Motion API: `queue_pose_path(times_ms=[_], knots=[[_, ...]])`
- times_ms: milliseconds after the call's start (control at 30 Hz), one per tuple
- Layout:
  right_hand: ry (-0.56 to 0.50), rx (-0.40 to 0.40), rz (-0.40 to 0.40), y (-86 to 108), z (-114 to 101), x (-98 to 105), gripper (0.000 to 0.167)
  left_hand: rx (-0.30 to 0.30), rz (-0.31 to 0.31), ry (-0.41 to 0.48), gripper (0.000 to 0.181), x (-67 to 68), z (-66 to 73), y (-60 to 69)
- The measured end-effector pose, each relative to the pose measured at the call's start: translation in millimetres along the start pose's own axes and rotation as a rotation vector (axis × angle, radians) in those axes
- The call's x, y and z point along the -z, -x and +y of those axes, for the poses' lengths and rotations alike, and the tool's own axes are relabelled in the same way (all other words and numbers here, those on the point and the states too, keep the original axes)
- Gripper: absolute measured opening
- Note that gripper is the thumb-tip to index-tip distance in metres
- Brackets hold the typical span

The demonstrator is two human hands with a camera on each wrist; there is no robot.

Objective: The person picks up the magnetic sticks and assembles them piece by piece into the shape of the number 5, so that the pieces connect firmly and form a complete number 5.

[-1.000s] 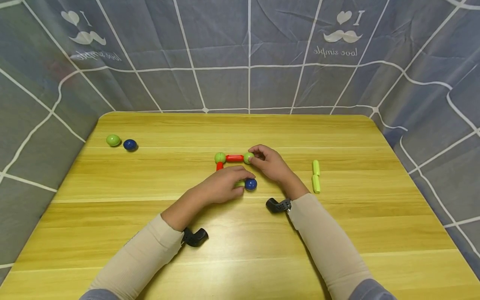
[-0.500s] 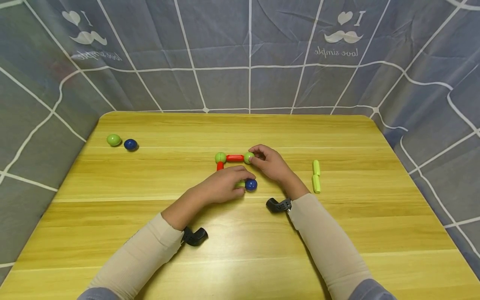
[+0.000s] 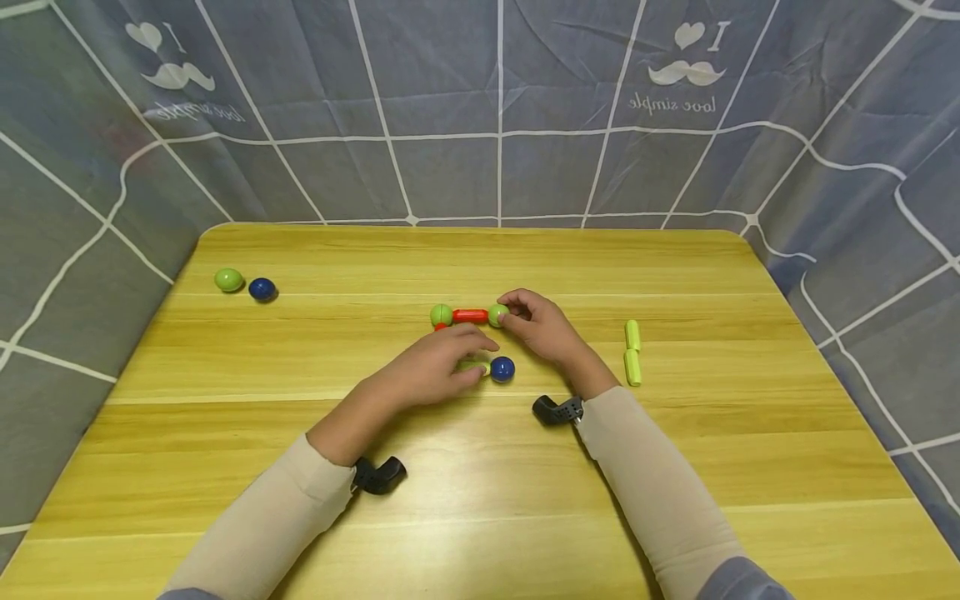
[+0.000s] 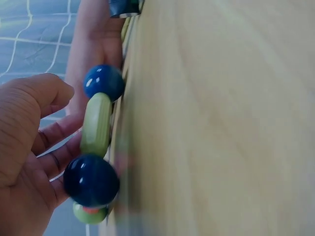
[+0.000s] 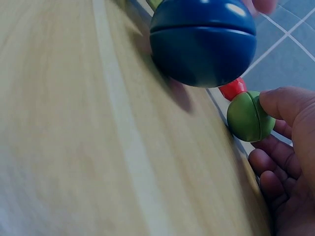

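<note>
The person's right hand point(image 3: 543, 333) pinches a green ball point(image 3: 497, 315); toward six o'clock, the left hand point(image 3: 427, 367) lies relaxed, ungripping, around a lime rod point(image 4: 97, 123) joined to a blue ball point(image 3: 502, 369).

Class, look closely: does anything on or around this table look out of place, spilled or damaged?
On the table, nothing looks spilled or visibly damaged. The odd thing is behind it: the lettering on the grey cloth reads backwards, as if mirrored, with the "I" right of the heart.

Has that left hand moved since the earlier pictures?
Yes: in the head view, the left hand shifted left, away from the blue ball beside it, which stayed put.
</note>
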State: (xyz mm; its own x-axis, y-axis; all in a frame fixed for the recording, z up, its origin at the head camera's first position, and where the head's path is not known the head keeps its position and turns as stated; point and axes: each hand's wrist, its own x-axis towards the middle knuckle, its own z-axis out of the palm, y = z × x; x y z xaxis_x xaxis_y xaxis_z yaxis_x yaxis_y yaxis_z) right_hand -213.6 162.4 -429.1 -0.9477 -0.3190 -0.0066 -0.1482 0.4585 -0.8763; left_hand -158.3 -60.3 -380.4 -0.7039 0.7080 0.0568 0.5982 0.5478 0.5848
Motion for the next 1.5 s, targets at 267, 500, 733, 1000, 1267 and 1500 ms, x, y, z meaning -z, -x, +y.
queue_pose_path(times_ms=[267, 500, 733, 1000, 1267, 1500], knots=[[0.006, -0.019, 0.014, 2.4, -1.6, -1.2, 0.026, 0.052, 0.086, -0.032, 0.032, 8.3, -3.4, 17.6], [0.01, -0.019, 0.003, 5.1, -0.4, -2.9, 0.028, 0.194, 0.18, -0.058, 0.028, 1.1, -1.7, 44.4], [-0.004, -0.028, 0.008, 5.9, 1.9, -3.3, 0.026, 0.274, 0.227, 0.073, 0.029, -13.7, 1.3, 62.2], [-0.023, -0.035, 0.062, 20.4, -10.9, 12.9, 0.028, 0.29, 0.346, 0.264, 0.031, -31.9, -3.8, 70.8], [0.17, 0.013, 0.241, 74.5, -31.4, 70.4, 0.03, 0.274, 0.448, 0.267, 0.031, -36.0, -5.8, 71.7], [0.349, -0.089, 0.296, 125.5, -12.2, 92.3, 0.031, 0.281, 0.467, 0.27, 0.032, -38.4, -8.8, 69.8]])
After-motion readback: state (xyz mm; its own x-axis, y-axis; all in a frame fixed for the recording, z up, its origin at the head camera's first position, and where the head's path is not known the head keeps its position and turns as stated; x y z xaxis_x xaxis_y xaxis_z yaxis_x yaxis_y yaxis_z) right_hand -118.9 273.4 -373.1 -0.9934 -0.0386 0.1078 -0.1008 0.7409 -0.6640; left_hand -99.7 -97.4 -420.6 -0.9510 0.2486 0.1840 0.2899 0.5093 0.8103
